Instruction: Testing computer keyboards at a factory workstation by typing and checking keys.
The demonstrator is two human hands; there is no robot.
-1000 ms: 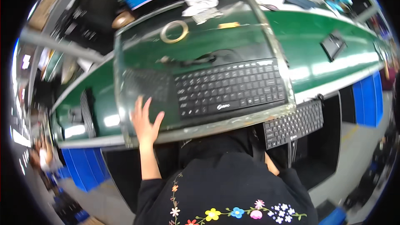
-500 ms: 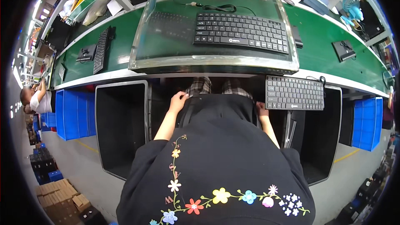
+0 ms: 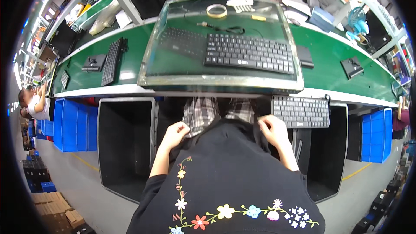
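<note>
Shown right of centre: a black rectangular keyboard with dark keys (image 3: 300,112), long axis nearly level across the frame, left end just beside the right hand (image 3: 274,129); well apart from the left hand (image 3: 177,133), left of centre near grey plaid trousers (image 3: 201,115). In both grips, fingers curled; impossible to tell whether closed on anything, or whether touching the keyboard at right. Higher up, within a clear-topped frame's (image 3: 180,71) outline, a second black keyboard (image 3: 249,53).

Left of centre in the frame, the left hand (image 3: 176,132) is loosely curled, its bare forearm (image 3: 160,160) slanting up and inward. Right of centre, the right hand (image 3: 274,130) is half curled at about the same height.
</note>
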